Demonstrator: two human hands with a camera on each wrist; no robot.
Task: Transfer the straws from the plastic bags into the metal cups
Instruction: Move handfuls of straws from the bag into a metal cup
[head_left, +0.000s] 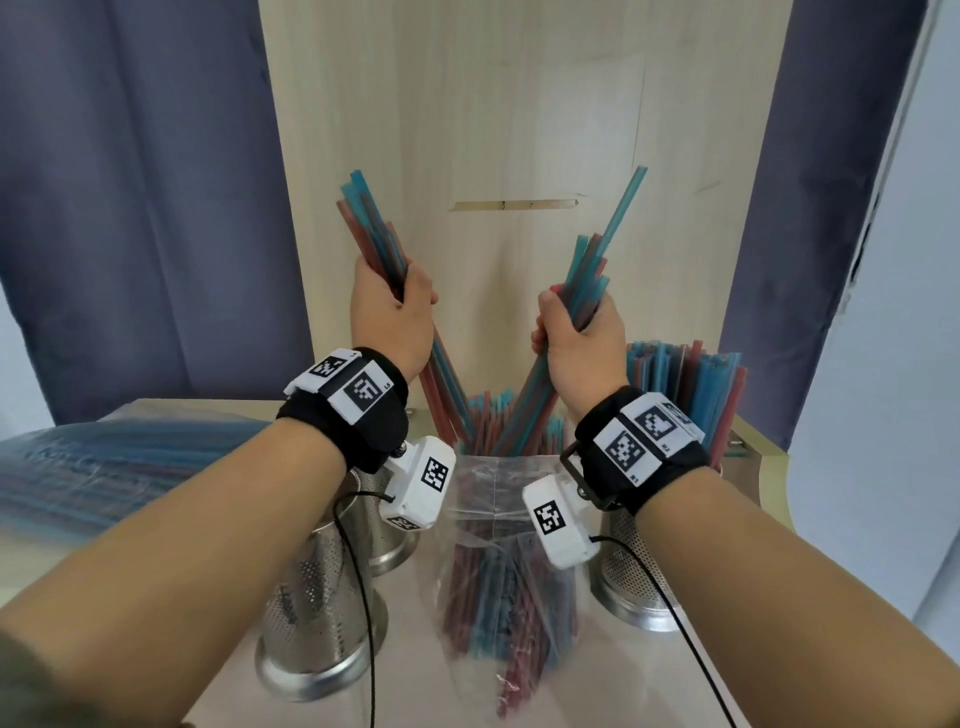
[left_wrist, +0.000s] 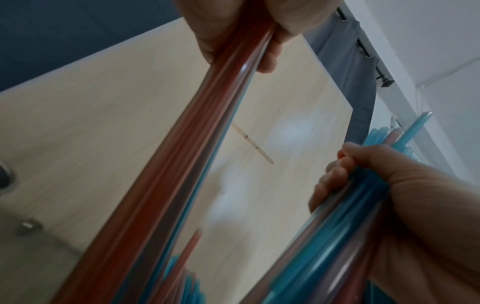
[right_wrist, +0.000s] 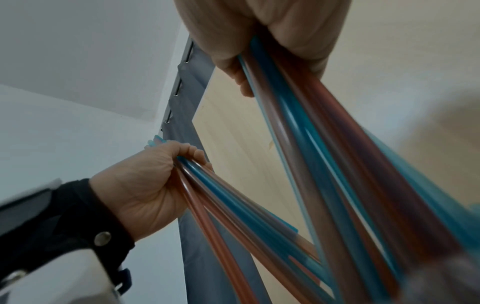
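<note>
The left hand grips one bunch of straws. The right hand grips another bunch. Both bunches slant up out of the open plastic bag, which stands between metal cups.

hidden: straw bundles' lower ends behind wrists | blurred: sealed bag at left

head: above, looking down | wrists: close, looking up the straws | shared: both fists
</note>
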